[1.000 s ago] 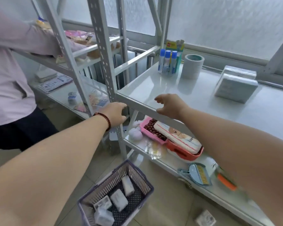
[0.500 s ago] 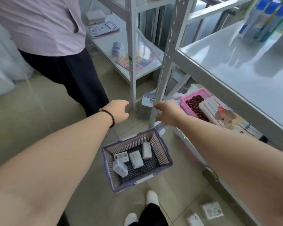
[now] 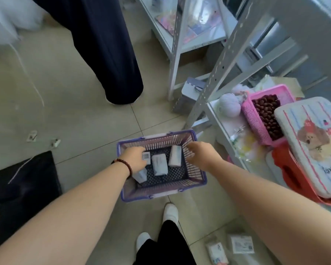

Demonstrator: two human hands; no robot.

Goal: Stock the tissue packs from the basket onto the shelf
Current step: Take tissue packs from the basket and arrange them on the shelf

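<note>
Beige floor tiles (image 3: 84,104) carry a purple slatted basket (image 3: 161,195) at the centre of the frame, and both bare hands are down inside it. Left hand (image 3: 136,158), with a dark bead bracelet (image 3: 125,165) at the wrist, lies over the tissue packs at the basket's left side, fingers curled down onto a pack with a printed code (image 3: 146,155); whether that grip is actually closed round it I cannot tell. Right hand (image 3: 200,153) hovers over the right side with fingers loosely spread, its grip open and holding nothing, just beside an upright tissue pack (image 3: 174,156). Between the hands lies a middle tissue pack (image 3: 159,165), and another pack (image 3: 140,175) shows below the left wrist. At the bottom centre are two white shoes (image 3: 170,212) and dark trousers. Right of the basket stands the grey metal shelf (image 3: 216,119), its lower level bearing a pink tray of dark red fruit (image 3: 266,113), a pale yarn ball (image 3: 230,105) and a cartoon-printed pack (image 3: 313,144) on an orange tray (image 3: 292,175). More small packs (image 3: 241,244) lie on the floor at the lower right. Upper left, another person's dark trouser leg (image 3: 113,54) stands well apart.
</note>
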